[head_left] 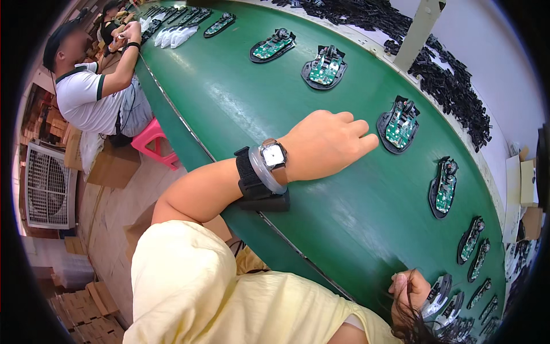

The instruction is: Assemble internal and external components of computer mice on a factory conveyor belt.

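My left hand (326, 143) hangs over the green belt with its fingers curled under. Its fingertips and anything inside them are hidden. On that wrist are a square-faced watch (274, 155), a clear ring and a black strap (247, 172). The nearest piece is an opened black device half with a green circuit board (399, 125), just beyond the knuckles and apart from them. At the lower right my right hand (410, 291) is closed, thumb against bent fingers, partly behind strands of hair. What it holds, if anything, cannot be seen. Grey-and-black device shells (437, 293) lie beside it.
More open device halves (325, 67) line the belt (229, 109) on both sides. White bags (176, 35) lie at the far left. Heaps of black parts (452, 94) fill the ledge behind a post (420, 31). A co-worker (94, 86) sits on a pink stool (154, 143).
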The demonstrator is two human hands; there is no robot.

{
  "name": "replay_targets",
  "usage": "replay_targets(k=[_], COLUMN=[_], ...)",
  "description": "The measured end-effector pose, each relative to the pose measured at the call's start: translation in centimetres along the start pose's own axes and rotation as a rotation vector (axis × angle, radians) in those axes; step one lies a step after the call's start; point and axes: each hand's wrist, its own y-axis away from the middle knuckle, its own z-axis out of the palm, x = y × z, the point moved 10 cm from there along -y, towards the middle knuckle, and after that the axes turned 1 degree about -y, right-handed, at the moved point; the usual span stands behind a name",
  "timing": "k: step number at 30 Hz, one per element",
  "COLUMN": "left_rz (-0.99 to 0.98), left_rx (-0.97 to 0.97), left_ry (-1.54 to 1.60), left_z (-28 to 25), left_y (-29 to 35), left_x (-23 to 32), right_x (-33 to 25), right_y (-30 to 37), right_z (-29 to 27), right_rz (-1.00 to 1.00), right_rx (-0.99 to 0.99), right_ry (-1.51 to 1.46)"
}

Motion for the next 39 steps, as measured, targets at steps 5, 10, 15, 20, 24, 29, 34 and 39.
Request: replay_targets(k=[5,10,15,20,24,29,34,39], left_rz=[-0.018,-0.155,-0.637,-0.759,-0.947,-1.023,-1.154,-1.236], left_rx=[-0.009,0.156,0.147,0.326,0.4,0.488,0.612,0.7], left_ry=[-0.017,0.446,0.831,0.994,1.166,1.425,1.865,1.999], left_z=[-0.4,-1.5,0.9,-0.1,1.0,1.8,4.0,5.2], left_y=[-0.1,0.4,2.4,3.6,5.6,6.7,8.4,9.1], left_x=[0.0,-3.2,-11.6,-14.2,-16.6,-18.0,-19.3,-20.3], right_x=[0.9,1.0,2.8,2.4,2.2,2.0,2.2,5.5], right_y=[-0.2,-0.5,-0.4,-0.5,-0.4,-0.7,-0.8,-0.6], right_z=[0.2,0.3,-0.1,-0.4,-0.7,-0.5,-0.5,-1.6], right_rz=[0.081,0.134,0.138,0.088,0.046,-0.01,-0.004,0.015], right_rx=[0.009,0.001,0.049,0.061,0.139,0.081,0.098,0.121], right_ry=[-0.037,-0.042,-0.064,-0.089,-0.216,-0.147,-0.186,-0.213])
